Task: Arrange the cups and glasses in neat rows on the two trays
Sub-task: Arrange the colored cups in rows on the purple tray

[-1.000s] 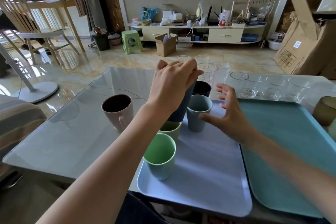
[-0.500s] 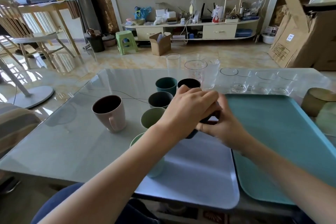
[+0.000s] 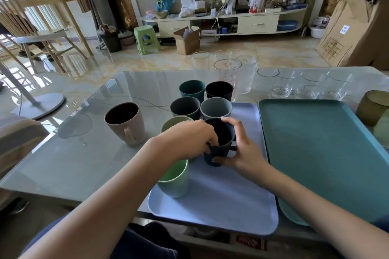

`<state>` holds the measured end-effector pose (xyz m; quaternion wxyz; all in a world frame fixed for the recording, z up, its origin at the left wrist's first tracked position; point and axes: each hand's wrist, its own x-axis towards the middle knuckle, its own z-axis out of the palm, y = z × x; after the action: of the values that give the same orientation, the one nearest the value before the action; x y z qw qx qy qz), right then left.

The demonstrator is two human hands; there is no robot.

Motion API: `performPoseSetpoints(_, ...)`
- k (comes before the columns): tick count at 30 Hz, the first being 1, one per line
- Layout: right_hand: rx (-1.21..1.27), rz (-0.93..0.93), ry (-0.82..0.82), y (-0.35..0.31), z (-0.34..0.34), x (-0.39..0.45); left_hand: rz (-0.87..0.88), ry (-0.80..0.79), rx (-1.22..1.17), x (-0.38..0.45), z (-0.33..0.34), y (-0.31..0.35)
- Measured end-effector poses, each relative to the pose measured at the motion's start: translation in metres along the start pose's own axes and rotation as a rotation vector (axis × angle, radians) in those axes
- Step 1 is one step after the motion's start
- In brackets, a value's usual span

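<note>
A dark blue cup (image 3: 221, 136) stands upright on the lavender tray (image 3: 221, 202), and both hands grip it. My left hand (image 3: 187, 141) wraps its left side, my right hand (image 3: 242, 149) its right side and base. Beside it on the tray stand two rows of cups: teal (image 3: 192, 90), black (image 3: 219, 90), dark grey (image 3: 185, 107), grey-blue (image 3: 215, 108), an olive cup (image 3: 174, 122) partly behind my left hand, and a light green cup (image 3: 174, 178) nearest me. The teal tray (image 3: 326, 153) lies to the right with nothing on it.
A pink mug (image 3: 126, 123) stands on the glass table (image 3: 63, 164) left of the trays. Tall glasses (image 3: 227, 73) and several short tumblers (image 3: 282, 84) stand along the far edge. An olive glass (image 3: 372, 107) sits at the right edge.
The dark blue cup came down from over the cup rows onto the lavender tray. My right hand closed on it, and both hands now hold it in front of the grey-blue cup.
</note>
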<state>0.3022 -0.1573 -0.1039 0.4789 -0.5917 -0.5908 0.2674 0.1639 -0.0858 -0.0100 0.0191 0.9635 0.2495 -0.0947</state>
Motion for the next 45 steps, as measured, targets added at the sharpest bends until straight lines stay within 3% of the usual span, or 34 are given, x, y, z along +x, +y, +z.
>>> performPoseSetpoints(4,0.019,0.037,-0.052,0.002,0.000,-0.001,0.028,0.016,-0.112,-0.001,0.001,-0.005)
performPoseSetpoints(10,-0.342,0.068,-0.152,-0.014,-0.012,-0.013,-0.010,0.221,-0.471,-0.016,-0.022,-0.015)
performPoseSetpoints(16,-0.386,0.060,-0.070,-0.049,-0.013,-0.006,-0.344,0.527,-0.400,-0.049,-0.026,-0.069)
performPoseSetpoints(20,-0.343,-0.143,0.212,-0.067,0.011,0.029,-0.599,0.496,-0.328,-0.069,-0.005,-0.113)
performPoseSetpoints(22,-0.392,-0.241,0.232,-0.079,0.031,0.054,-0.678,0.443,-0.305,-0.078,0.005,-0.129)
performPoseSetpoints(26,-0.574,-0.279,-0.025,-0.103,0.080,0.093,-0.753,0.324,-0.270,-0.083,0.031,-0.151)
performPoseSetpoints(29,-0.790,-0.189,-0.239,-0.109,0.116,0.115,-0.751,0.262,-0.243,-0.080,0.046,-0.161)
performPoseSetpoints(32,-0.913,-0.086,-0.348,-0.106,0.144,0.131,-0.736,0.269,-0.176,-0.078,0.050,-0.165)
performPoseSetpoints(37,-0.800,-0.033,-0.373,-0.101,0.164,0.137,-0.759,0.322,-0.191,-0.080,0.044,-0.167)
performPoseSetpoints(41,-0.407,0.030,-0.277,-0.118,0.155,0.136,-0.797,0.417,-0.197,-0.083,0.026,-0.159)
performPoseSetpoints(45,0.031,0.153,-0.162,-0.141,0.137,0.135,-0.724,0.669,-0.125,-0.082,-0.002,-0.140)
